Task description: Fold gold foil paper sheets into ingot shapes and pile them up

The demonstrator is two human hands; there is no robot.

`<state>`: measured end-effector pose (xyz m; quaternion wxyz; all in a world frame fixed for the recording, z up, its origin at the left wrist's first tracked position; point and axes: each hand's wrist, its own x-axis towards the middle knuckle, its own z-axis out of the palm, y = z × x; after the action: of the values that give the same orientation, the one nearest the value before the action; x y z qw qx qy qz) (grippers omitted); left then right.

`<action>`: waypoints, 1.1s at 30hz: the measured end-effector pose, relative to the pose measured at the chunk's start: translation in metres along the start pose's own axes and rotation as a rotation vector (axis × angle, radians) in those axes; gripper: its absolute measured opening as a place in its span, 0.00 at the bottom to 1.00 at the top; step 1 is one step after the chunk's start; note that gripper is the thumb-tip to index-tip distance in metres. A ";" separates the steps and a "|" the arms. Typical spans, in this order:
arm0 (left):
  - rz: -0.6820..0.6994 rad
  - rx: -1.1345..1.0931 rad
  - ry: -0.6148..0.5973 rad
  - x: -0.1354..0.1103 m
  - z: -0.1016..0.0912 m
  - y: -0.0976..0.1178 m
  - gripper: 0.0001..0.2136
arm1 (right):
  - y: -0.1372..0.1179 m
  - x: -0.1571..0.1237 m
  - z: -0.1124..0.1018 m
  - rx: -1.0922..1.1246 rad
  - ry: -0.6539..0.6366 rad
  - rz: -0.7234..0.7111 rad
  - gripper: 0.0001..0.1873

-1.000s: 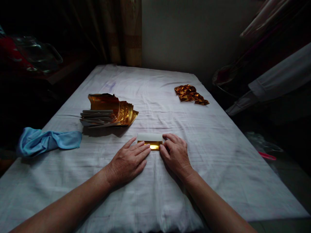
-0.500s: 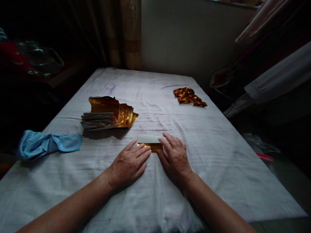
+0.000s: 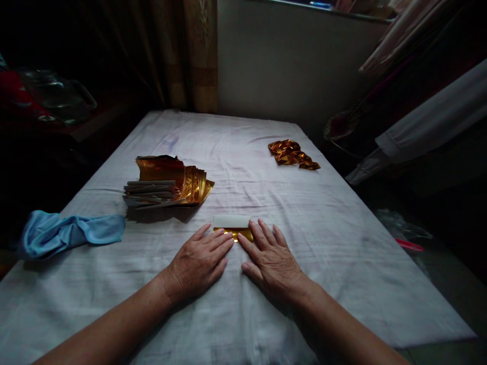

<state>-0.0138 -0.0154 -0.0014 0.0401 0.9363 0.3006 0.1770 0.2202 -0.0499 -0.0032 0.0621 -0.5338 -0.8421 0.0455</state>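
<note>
A small folded gold paper (image 3: 233, 226), white on its far half and gold along its near edge, lies on the white cloth (image 3: 266, 203) in front of me. My left hand (image 3: 198, 261) rests flat with fingers stretched out, its fingertips on the paper's near left edge. My right hand (image 3: 272, 261) also lies flat and open, fingers pressing the paper's right end and covering part of it. Neither hand grips anything.
A fanned stack of gold sheets (image 3: 167, 182) sits to the far left. Several folded gold pieces (image 3: 291, 153) lie at the far right. A blue cloth (image 3: 68, 230) lies at the left edge. Dark clutter flanks the table; a white sleeve-like fabric (image 3: 429, 126) hangs right.
My right hand has slid left along the folded paper and flattened, now covering more of its right end. The left hand has stayed put.
</note>
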 end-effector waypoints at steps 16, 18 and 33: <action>-0.049 0.158 0.009 -0.036 -0.017 -0.027 0.18 | 0.011 -0.008 -0.007 0.004 -0.147 0.123 0.33; -0.062 0.182 -0.005 -0.038 -0.022 -0.030 0.18 | 0.011 -0.008 -0.006 0.010 -0.147 0.132 0.33; -0.013 0.144 -0.035 0.004 0.005 0.016 0.25 | 0.014 -0.010 0.003 -0.030 -0.009 0.093 0.30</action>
<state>0.0002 -0.0263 -0.0022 -0.0206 0.9378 0.3180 0.1381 0.2361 -0.0533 -0.0092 0.0483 -0.5730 -0.8172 0.0382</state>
